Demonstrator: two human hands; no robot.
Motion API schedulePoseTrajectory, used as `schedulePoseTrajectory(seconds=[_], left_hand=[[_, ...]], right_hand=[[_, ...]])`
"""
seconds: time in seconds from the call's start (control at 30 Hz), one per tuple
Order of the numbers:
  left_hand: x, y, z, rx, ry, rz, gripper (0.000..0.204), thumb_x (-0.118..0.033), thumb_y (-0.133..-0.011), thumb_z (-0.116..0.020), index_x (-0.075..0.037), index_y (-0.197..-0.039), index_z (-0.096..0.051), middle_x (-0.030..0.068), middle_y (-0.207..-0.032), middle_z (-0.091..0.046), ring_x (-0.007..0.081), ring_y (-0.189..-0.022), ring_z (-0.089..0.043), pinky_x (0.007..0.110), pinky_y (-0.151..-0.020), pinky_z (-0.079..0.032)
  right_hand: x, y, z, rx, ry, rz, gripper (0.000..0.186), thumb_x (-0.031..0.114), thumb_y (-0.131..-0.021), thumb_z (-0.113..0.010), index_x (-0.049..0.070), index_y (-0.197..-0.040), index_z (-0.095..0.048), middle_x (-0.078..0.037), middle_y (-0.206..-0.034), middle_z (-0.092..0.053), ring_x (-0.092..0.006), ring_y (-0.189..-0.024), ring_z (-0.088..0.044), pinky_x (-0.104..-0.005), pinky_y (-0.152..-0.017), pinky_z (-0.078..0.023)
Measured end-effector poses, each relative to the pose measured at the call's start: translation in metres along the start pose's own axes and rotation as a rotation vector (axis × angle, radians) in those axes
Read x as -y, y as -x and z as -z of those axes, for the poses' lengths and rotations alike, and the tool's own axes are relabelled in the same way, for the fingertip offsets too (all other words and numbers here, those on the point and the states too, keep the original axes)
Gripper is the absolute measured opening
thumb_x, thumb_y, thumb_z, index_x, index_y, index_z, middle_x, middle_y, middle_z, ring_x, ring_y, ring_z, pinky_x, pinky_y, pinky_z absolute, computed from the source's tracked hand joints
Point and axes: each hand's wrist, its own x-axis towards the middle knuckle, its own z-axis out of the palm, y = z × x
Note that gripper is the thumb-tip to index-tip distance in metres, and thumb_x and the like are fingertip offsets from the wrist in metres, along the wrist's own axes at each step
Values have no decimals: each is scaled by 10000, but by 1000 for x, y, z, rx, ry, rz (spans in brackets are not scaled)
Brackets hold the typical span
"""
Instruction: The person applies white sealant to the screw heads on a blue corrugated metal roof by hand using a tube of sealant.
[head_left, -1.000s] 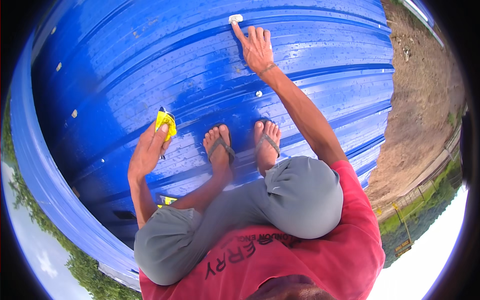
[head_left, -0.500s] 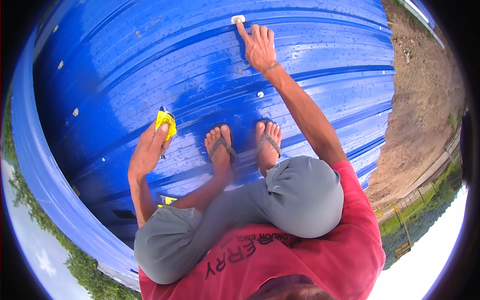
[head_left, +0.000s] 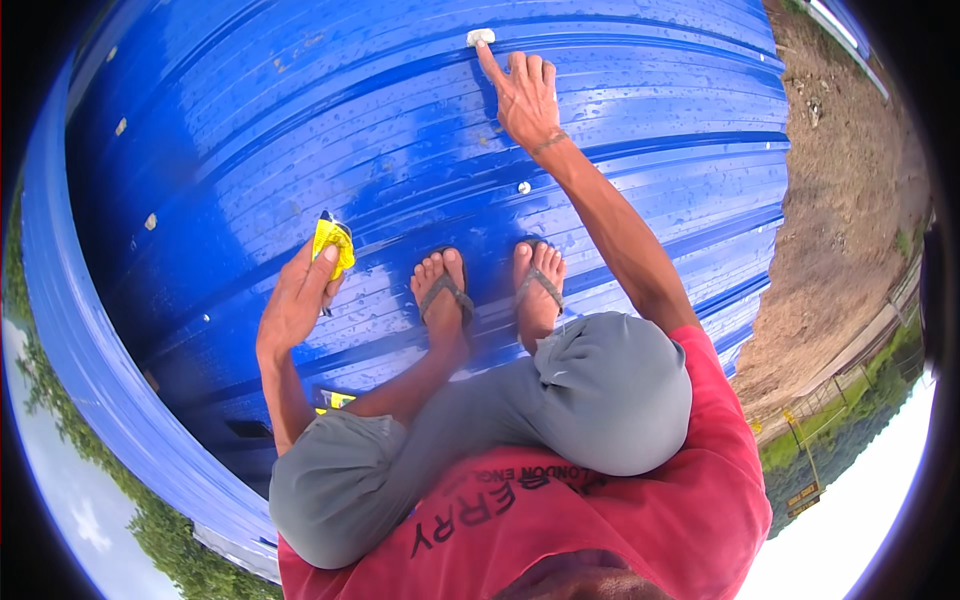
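Note:
My left hand (head_left: pixel 293 305) is closed around a crumpled yellow and dark packet (head_left: pixel 332 245), with the thumb pressed on its side. Farther out, my right hand (head_left: pixel 528 103) reaches over the blue corrugated metal roof (head_left: pixel 400 130). Its index finger is stretched out, the tip touching a whitish patch of paste (head_left: pixel 481 37) on a raised rib. The other fingers are apart from it, slightly bent, and hold nothing. Nearer my feet, a pale screw head (head_left: pixel 524 187) stands on another rib.
I squat on the wet, sloping ribbed sheets in flip-flops (head_left: pixel 446 292). A second yellow and dark packet (head_left: pixel 334 400) lies by my left leg. More whitish patches (head_left: pixel 151 222) dot the left side. Beyond the roof's right edge is bare brown ground (head_left: pixel 840 190).
My right fingertip has shifted slightly at the whitish patch, and the patch's outline looks a little different. My left hand still holds the packet in nearly the same place.

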Motion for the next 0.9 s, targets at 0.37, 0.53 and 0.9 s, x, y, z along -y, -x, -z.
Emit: schedulePoseTrajectory(seconds=[0.37, 0.53, 0.9], left_hand=[[9, 0, 3, 12, 14, -15, 362, -383, -1063, -422, -48, -1006, -548, -6, -704, -481, 78, -621, -425, 267, -558, -364], [4, 1, 3, 19, -18, -30, 363, -380, -1064, -420, -47, -993, -545, -7, -704, -481, 81, -620, -427, 269, -560, -366], [10, 0, 5, 22, 13, -32, 357, -373, -1065, -420, -50, -985, -549, -5, -704, -486, 81, -621, -434, 270, -560, -371]], right_hand=[[0, -4, -2, 12, -46, -29, 727, 54, -788, -618, 173, -1479, -423, -128, -1010, -494, -311, -958, -475, -464, -901, -362], [3, -5, -6, -38, -149, -93, 754, -23, -764, -576, 213, -1469, -449, -114, -1061, -523, -313, -946, -480, -470, -862, -370], [8, -5, -12, 49, -162, -145, 733, 56, -795, -605, 185, -1487, -399, -136, -1070, -501, -333, -989, -465, -480, -893, -345]])
